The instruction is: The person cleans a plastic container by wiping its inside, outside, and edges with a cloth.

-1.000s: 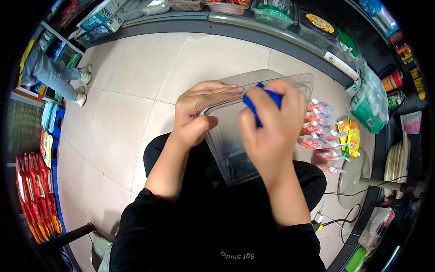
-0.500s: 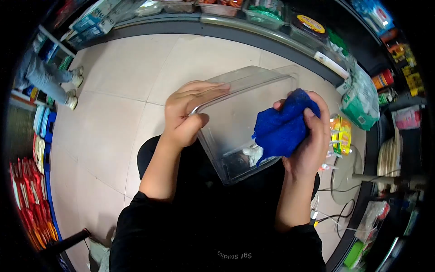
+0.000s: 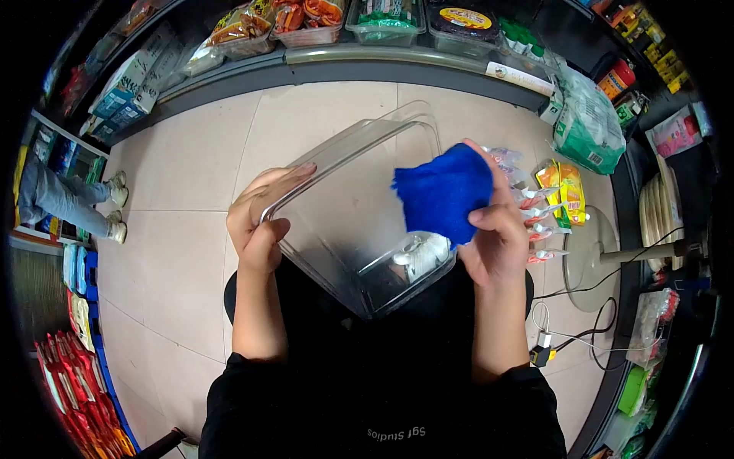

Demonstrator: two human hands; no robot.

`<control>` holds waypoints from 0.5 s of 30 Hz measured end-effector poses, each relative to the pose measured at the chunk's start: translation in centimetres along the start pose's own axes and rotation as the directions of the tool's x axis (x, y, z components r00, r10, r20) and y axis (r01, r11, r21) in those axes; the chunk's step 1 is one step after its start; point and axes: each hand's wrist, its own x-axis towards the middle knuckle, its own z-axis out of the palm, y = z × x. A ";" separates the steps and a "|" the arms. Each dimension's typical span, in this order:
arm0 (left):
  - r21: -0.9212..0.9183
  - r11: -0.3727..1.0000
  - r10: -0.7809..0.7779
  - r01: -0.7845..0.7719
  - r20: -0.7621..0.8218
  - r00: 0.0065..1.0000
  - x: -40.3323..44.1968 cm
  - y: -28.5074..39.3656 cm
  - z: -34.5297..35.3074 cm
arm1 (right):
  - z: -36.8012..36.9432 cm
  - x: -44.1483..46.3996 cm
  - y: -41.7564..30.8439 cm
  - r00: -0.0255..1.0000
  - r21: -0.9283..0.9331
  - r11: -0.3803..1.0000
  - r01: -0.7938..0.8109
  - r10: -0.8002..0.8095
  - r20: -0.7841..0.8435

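Observation:
A clear plastic bin (image 3: 336,191) is held tilted above my lap, its open side toward me. My left hand (image 3: 262,210) grips the bin's left rim, thumb on the near side and fingers over the outer wall. In my right hand (image 3: 497,237) is a blue cloth (image 3: 447,191), pinched under the thumb and hanging over the bin's right side. Through the clear wall at the bottom shows a white shoe (image 3: 423,256).
Shelves with packaged food (image 3: 310,19) run along the far side. On the right floor lie yellow snack packs (image 3: 563,187), a green-white bag (image 3: 589,126), a round stand base (image 3: 589,260) and cables (image 3: 600,336). Another person's legs (image 3: 65,195) stand at left; red packets (image 3: 76,382) line the lower left.
My view has shifted, so the bin and both hands appear further left. The blue cloth is now spread flatter over my right fingers, where before it was bunched.

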 end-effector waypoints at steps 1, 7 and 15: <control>-0.024 1.000 0.013 -0.013 -0.001 1.000 0.0 0.0 0.0 | -0.2 0.1 -0.5 1.000 0.006 1.000 0.006 -0.006 0.002; -0.048 0.998 0.031 -0.031 -0.002 1.000 -0.2 -0.4 -0.1 | -0.4 2.3 -3.3 0.831 -0.514 0.767 0.384 -0.529 -0.170; -0.039 0.999 0.028 -0.026 0.064 0.998 0.3 0.2 -0.1 | -0.1 7.9 0.6 0.846 -0.748 0.474 0.465 -0.487 0.218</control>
